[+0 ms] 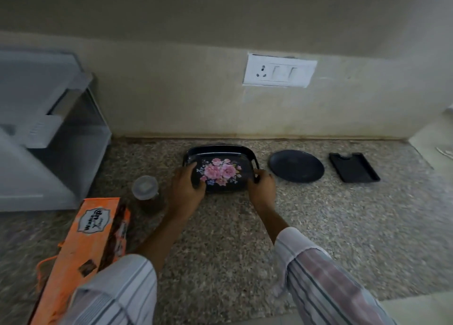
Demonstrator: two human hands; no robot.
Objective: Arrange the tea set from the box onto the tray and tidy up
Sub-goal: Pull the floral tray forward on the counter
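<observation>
Gripping tray (220, 153), left hand (186, 190), right hand (262, 187)

Two arms come in from bottom of frame, both in long sleeves pushed up w/ forearms bare below the cuffs. Left sleeve (117, 293), lower left: pale grey-white fabric w/ thin dark stripes running lengthwise, cuff edge loose and wide. Right sleeve (326, 280), lower right: same striped cloth, looks a bit pinkish in the middle, stripes dark grey, cuff bunched and folded back approx. at mid-forearm. Left hand (187, 190) and right hand (261, 186) bare, no rings, watch or gloves visible. Edges of both sleeves blurred.
</observation>
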